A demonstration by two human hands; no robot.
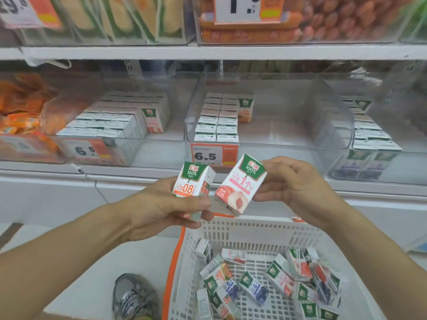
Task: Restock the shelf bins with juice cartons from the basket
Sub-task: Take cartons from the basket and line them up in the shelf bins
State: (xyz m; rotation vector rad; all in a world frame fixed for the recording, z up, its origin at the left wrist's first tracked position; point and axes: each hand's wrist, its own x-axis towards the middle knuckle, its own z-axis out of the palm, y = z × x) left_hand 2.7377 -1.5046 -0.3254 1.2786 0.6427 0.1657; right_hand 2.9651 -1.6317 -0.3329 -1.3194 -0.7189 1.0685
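Observation:
My left hand [161, 204] grips an orange-labelled juice carton [193, 182] upright in front of the shelf. My right hand [293, 181] pinches a pink peach carton [239, 188], tilted, right beside the first one. Both are held above the white basket [254, 229], which holds several loose cartons [272, 282] lying at odd angles. On the shelf behind stand clear bins: the left bin [147, 144] is packed with rows of cartons, the middle bin [300, 135] has two rows at its left side and bare floor at its right, and the right bin [372, 144] holds more cartons.
Price tags reading 6.5 [213, 155] hang on the bin fronts. An orange snack bin [20, 116] sits far left. The upper shelf [208, 51] carries other packaged goods. A grey shoe [132, 296] stands on the floor left of the basket's orange handle [173, 269].

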